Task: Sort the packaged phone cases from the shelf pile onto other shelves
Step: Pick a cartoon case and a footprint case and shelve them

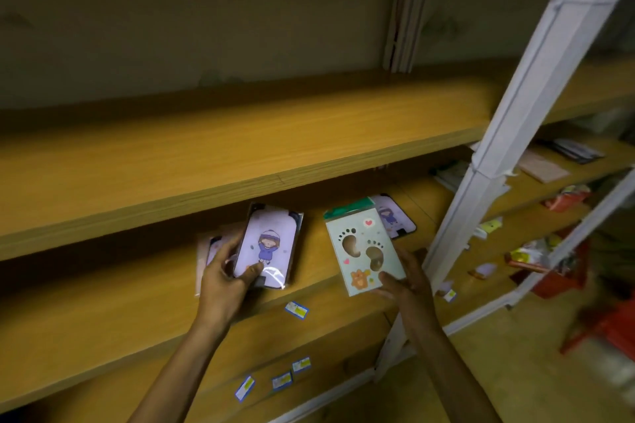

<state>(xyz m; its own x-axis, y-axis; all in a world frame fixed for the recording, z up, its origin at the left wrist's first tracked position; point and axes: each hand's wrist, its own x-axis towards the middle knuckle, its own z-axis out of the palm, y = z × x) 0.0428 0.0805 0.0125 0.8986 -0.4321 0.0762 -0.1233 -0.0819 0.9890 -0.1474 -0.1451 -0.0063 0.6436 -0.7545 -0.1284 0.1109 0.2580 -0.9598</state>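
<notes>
My left hand [225, 273] grips the cartoon-girl phone case [266, 247] over the middle shelf [103, 288], long axis running near-to-far, while my right hand [403, 280] holds the footprint case [364, 249] just right of it.

Shop stockroom: wooden shelves [240, 154], packaged goods [536, 254].

- Left hand [223, 276] — bare, with no glove, ring or watch showing.
- Right hand [405, 280] — likewise bare.
- Both forearms are uncovered down to the bottom edge of the view; no sleeve shows.
</notes>
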